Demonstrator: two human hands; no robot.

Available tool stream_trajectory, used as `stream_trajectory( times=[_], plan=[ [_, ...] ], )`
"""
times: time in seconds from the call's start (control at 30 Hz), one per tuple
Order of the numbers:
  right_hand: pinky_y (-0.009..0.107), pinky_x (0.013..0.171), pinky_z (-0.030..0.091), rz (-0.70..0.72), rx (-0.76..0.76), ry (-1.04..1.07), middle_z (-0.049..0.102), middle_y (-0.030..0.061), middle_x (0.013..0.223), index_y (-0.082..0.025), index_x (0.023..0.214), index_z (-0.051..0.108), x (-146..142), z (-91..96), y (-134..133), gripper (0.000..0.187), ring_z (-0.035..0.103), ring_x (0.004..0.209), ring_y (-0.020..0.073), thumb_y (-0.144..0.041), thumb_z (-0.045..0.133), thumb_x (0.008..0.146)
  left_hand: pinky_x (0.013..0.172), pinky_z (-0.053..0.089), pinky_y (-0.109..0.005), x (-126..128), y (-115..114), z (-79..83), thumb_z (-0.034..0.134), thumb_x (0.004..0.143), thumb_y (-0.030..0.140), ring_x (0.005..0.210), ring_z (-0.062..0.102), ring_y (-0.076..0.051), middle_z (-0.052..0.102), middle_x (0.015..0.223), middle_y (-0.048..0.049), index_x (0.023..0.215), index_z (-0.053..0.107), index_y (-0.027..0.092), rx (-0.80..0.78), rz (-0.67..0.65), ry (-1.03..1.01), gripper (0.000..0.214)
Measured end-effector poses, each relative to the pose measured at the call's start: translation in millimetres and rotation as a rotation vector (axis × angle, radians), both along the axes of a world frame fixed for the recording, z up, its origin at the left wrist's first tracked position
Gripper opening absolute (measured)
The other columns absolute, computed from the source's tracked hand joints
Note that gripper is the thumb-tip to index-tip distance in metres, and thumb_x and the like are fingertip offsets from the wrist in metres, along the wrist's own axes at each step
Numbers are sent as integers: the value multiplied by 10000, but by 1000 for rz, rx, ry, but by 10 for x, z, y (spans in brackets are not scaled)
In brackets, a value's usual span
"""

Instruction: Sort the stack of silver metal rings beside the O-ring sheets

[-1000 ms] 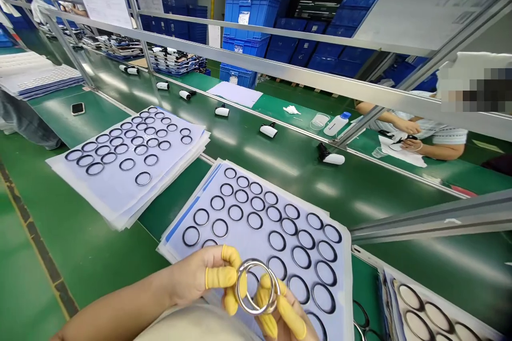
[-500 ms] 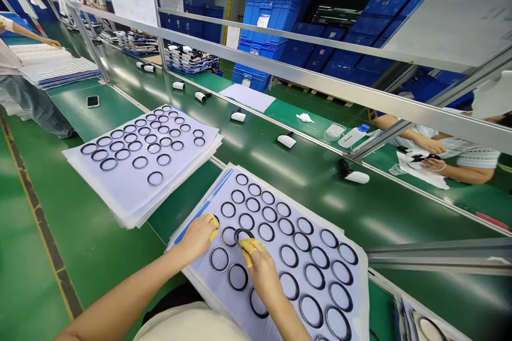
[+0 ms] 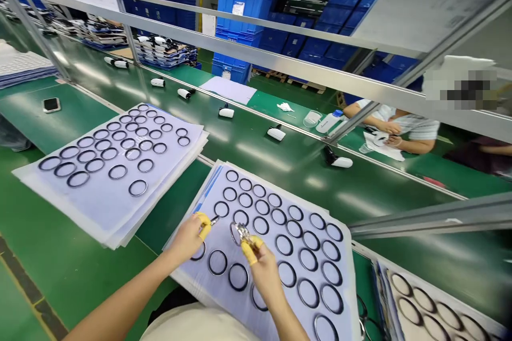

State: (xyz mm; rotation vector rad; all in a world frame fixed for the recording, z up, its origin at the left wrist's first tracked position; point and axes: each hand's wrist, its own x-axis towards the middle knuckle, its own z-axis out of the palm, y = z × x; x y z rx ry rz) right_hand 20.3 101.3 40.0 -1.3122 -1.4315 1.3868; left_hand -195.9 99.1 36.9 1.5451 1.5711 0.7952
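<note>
You are busy above one sheet (image 3: 224, 301) of laid rings (image 3: 208, 263).
Your left hand (image 3: 189, 237) pinches one held ring (image 3: 215, 220) at its edge; if this pinch is loose, that piece could slip and knock the laid rings below. It points out beyond your fingertips, toward the right. Your right hand (image 3: 260, 264) pinches a small bunch of rings (image 3: 242, 232), which may rub and scratch each other if they shift; the bunch sits just past your fingertips, on the far side from your wrist.
</note>
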Motion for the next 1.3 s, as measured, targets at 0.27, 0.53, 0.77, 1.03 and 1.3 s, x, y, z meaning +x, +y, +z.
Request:
stream_trajectory(
  times=[0.27,0.53,0.77,1.03,1.3],
  plan=[
    [223,487,282,-122,-409,535,493,-37,585,-174,741,585,127,748,-514,418,353,473,73,-580,685,733,656,463,-233,31,-175,759,626,853,412,682,519,-119,570,783,-23,805,609,147,-299,-59,-996,270],
    [193,467,289,-256,-497,891,583,-8,567,-143,738,686,197,876,-706,294,422,461,62,-402,815,682,660,475,-195,231,-180,912,716,803,326,690,560,-106,632,791,-42,852,707,134,-553,-226,-1240,198],
    [216,458,319,-398,-376,946,638,11,652,-204,757,708,349,869,-877,201,443,445,69,-393,768,725,634,471,-191,388,-118,983,740,781,322,657,577,-101,640,767,-54,837,716,121,-660,-327,-1298,210],
    [238,472,393,-541,-417,1033,687,32,717,-269,801,748,416,782,-957,203,462,446,85,-404,811,662,610,445,-186,454,-87,1047,744,773,331,648,585,-98,638,791,-54,847,707,112,-732,-421,-1334,235],
    [224,413,322,-365,-478,814,660,28,610,-229,745,730,221,790,-896,252,451,404,89,-445,818,647,552,397,-195,475,-57,986,748,732,445,563,513,-91,580,656,-19,770,611,120,-776,-473,-1215,355]
  ],
)
